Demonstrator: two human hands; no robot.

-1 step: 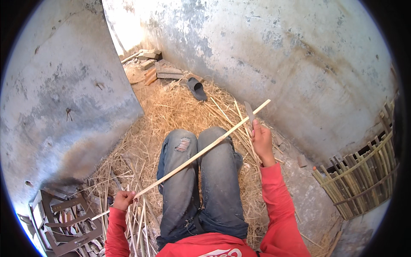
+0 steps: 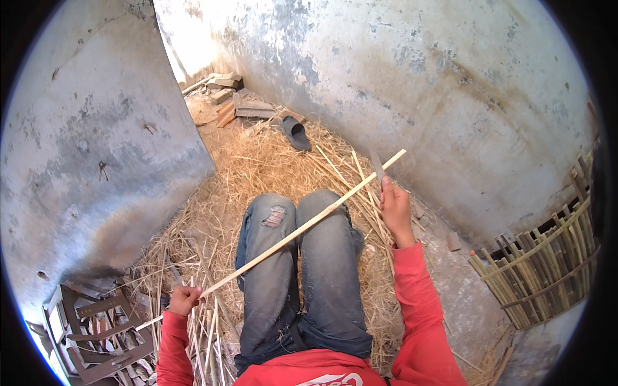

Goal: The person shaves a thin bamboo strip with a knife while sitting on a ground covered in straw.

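A long pale split-bamboo strip [image 2: 293, 236] runs slantwise over my knees, from low on the left up to the right. My left hand [image 2: 185, 300] pinches it near its lower end, with a short tail sticking out beyond the wrist. Close to the upper end, my right hand [image 2: 394, 207] is closed round a knife [image 2: 378, 168]. The knife's grey blade points up and away and crosses the strip there; whether its edge touches the strip I cannot make out. The knife's handle is mostly hidden in my fingers.
Shavings [image 2: 251, 167] cover the floor around my legs. More pale strips [image 2: 209, 341] lie at the lower left, beside a brown metal frame [image 2: 122, 328]. A dark slipper [image 2: 296, 133] and bricks [image 2: 254, 108] lie ahead. A bamboo basket [image 2: 544, 270] stands right, by the wall [image 2: 412, 77].
My right hand has shifted very slightly to the right with the knife. The strip and my left hand are almost where they were.
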